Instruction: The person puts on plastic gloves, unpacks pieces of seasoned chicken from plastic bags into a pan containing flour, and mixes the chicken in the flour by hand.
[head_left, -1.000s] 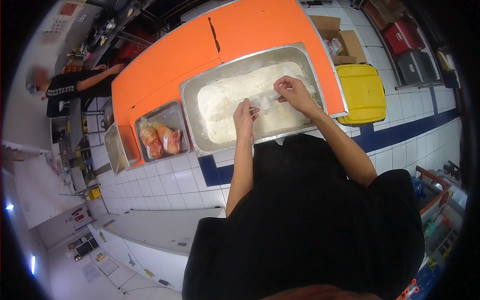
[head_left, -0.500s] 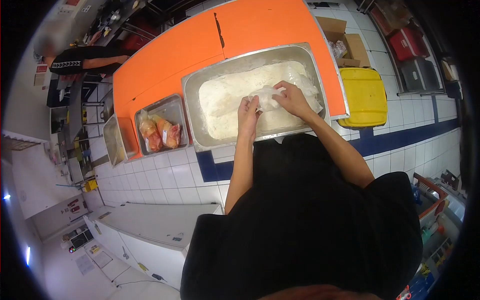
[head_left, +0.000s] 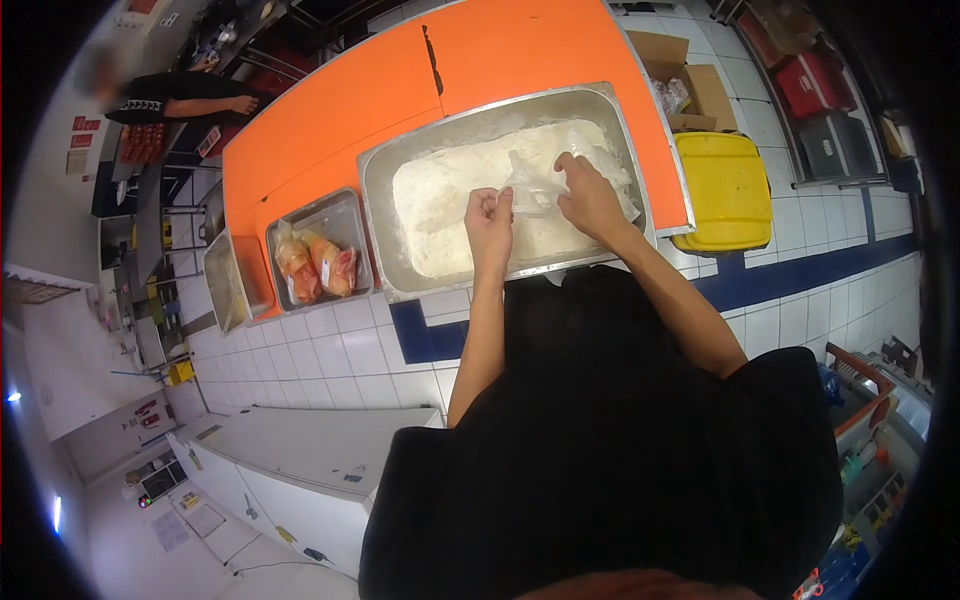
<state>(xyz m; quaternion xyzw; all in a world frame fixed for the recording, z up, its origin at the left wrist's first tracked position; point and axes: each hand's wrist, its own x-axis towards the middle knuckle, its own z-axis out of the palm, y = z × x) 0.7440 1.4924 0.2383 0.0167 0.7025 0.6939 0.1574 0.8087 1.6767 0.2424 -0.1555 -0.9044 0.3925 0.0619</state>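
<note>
A thin, clear plastic bag (head_left: 535,188) hangs crumpled between my hands, over a deep metal pan (head_left: 376,220) of pale flour (head_left: 450,180). My left hand (head_left: 490,225) pinches the bag's left side between thumb and fingers. On the bag's right, my right hand (head_left: 592,200) has its thumb and index finger apart, close to the plastic; whether they touch it is hard to see. Another clear plastic bag (head_left: 607,165) lies on the flour at the pan's right end, partly behind my right hand.
Left of the pan, a smaller metal tray (head_left: 362,215) holds bagged raw meat (head_left: 338,270). An orange worktop (head_left: 540,45) surrounds both. At right are a yellow lidded bin (head_left: 725,190) and a cardboard box (head_left: 708,95). A person (head_left: 160,105) stands at far left.
The bunched plastic bag has spread out between my hands. My right thumb and index finger have parted, and my left hand has shifted slightly left.
</note>
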